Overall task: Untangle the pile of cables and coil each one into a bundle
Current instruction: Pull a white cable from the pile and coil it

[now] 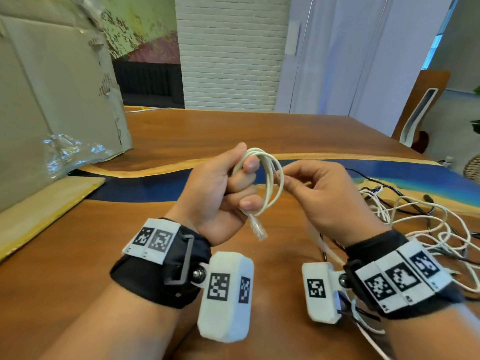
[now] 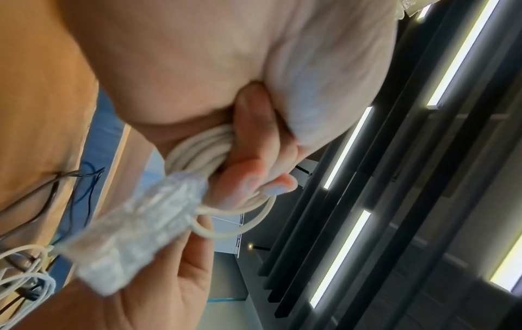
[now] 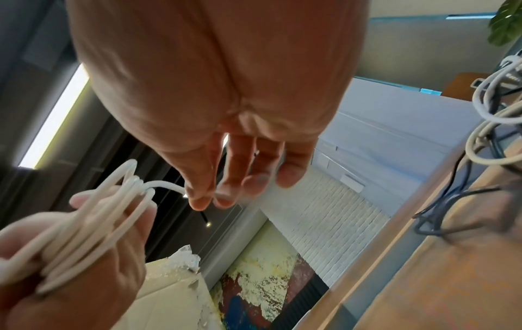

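Note:
My left hand (image 1: 228,183) grips a coil of white network cable (image 1: 270,178) above the table, its loops bunched in my fist (image 2: 203,145). A clear plug (image 1: 258,227) hangs from the bottom of the coil; the left wrist view shows that plug (image 2: 135,236) close up. My right hand (image 1: 293,181) pinches the cable's free strand (image 3: 166,185) beside the coil between thumb and fingertips (image 3: 203,201). A tangled pile of white and black cables (image 1: 426,224) lies on the table to the right of my right wrist.
A large cardboard box (image 1: 57,94) with crumpled plastic wrap (image 1: 67,154) stands at the table's left, with a flat cardboard sheet (image 1: 44,209) in front of it. The wooden table (image 1: 207,131) has a blue resin strip across it. A wooden chair (image 1: 420,107) stands at far right.

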Available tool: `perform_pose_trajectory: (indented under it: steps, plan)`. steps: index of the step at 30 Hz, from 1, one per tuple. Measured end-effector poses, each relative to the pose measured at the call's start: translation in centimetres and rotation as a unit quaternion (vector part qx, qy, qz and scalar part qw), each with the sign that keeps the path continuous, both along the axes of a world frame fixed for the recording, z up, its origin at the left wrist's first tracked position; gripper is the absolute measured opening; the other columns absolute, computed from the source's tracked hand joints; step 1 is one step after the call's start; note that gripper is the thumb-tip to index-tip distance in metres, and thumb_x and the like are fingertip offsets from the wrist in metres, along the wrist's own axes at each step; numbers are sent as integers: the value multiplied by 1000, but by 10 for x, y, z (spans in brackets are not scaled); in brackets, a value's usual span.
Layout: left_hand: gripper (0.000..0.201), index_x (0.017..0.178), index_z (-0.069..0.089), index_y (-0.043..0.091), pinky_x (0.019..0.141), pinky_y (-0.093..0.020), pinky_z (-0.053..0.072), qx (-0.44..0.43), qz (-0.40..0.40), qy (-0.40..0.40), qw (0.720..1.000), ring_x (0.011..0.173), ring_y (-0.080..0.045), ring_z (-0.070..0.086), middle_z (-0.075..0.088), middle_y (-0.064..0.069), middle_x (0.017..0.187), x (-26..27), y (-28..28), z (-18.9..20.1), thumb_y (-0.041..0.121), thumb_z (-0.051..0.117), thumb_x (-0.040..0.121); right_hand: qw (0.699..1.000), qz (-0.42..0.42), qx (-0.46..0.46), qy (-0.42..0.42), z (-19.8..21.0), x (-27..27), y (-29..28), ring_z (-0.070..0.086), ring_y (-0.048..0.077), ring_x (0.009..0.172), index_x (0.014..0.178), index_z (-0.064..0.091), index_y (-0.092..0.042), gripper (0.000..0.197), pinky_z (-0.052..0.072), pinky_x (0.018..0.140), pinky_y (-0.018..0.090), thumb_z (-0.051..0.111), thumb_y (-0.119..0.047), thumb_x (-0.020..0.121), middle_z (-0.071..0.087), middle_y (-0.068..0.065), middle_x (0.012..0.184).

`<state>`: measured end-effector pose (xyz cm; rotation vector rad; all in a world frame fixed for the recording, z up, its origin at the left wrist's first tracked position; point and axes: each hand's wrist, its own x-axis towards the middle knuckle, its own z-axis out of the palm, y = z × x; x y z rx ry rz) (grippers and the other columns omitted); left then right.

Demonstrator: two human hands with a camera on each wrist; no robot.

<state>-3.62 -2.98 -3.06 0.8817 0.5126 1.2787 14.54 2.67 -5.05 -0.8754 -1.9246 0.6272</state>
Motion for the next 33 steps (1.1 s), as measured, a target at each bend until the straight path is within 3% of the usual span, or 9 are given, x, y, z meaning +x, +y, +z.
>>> perform_pose_trajectory:
  steps: [8, 14, 16, 19, 22, 24, 27, 30, 33]
  plan:
    - [45, 71, 49, 15, 44, -20, 31, 2, 16, -27, 999, 38, -11, 8, 8, 8, 49, 0, 9, -9, 36, 33, 108, 973, 91, -155, 143, -2, -12, -14, 63, 22, 62, 86, 79, -4, 16, 57, 63, 31, 67, -10, 96, 72, 18, 72]
    - [45, 71, 50, 14, 43, -19, 31, 1, -16, -49, 999, 39, -12, 6, 8, 8, 50, 8, 6, -10, 36, 34, 107, 981, 15, -153, 120, -6, -16, -7, 71, 37, 74, 95, 67, -6, 16, 64, 74, 47, 56, -14, 105, 73, 19, 81]
    - [45, 75, 52, 13, 46, -20, 37, 7, -15, -82, 996, 39, -11, 9, 10, 8, 50, 11, 6, -11, 36, 31, 108, 973, 33, -197, 120, -6, -17, -8, 59, 34, 57, 98, 60, -5, 18, 59, 56, 41, 50, -15, 108, 64, 16, 68]
    - [43, 85, 52, 12, 62, -23, 49, 16, 34, -170, 985, 40, -9, 23, 21, 8, 50, 4, 12, -13, 36, 27, 110, 986, 29, -164, -2, -7, -20, -13, 37, 15, 45, 94, 63, -14, 22, 35, 41, 25, 48, -21, 108, 46, -2, 55]
    - [37, 89, 51, 12, 85, -31, 53, 19, 144, -200, 969, 48, -10, 43, 31, 6, 57, -8, 19, -11, 32, 30, 111, 980, 37, -113, -159, -4, -26, -22, 36, 7, 48, 91, 70, -22, 26, 32, 49, 30, 49, -26, 107, 45, -7, 59]
    - [32, 90, 52, 12, 92, -39, 53, 17, 240, -100, 965, 55, -14, 59, 34, 2, 58, -8, 23, -10, 26, 33, 111, 969, 45, -85, -228, -1, -30, -30, 42, 9, 52, 92, 73, -25, 26, 37, 55, 33, 50, -30, 106, 49, -6, 60]
    - [26, 92, 51, 10, 70, -40, 52, 40, 300, 167, 938, 69, -24, 72, 46, -2, 58, 1, 24, -18, 22, 34, 109, 959, 37, -39, -277, 6, -30, -41, 47, 6, 52, 91, 73, -27, 26, 35, 52, 26, 52, -33, 104, 50, -7, 53]
    - [31, 93, 59, 12, 69, -39, 46, 61, 255, 415, 871, 59, -19, 62, 63, -1, 58, 2, 21, -26, 28, 36, 106, 966, 9, -10, -257, 16, -17, -39, 52, 9, 53, 83, 74, -27, 24, 43, 56, 34, 60, -38, 100, 61, -6, 58]
    - [35, 76, 59, 13, 74, -48, 56, 65, 137, 515, 844, 49, -25, 57, 56, 0, 49, 5, 14, -23, 21, 39, 103, 979, -24, 10, -201, 26, -2, -35, 59, 8, 59, 74, 76, -29, 19, 49, 60, 37, 73, -38, 90, 67, -10, 63]
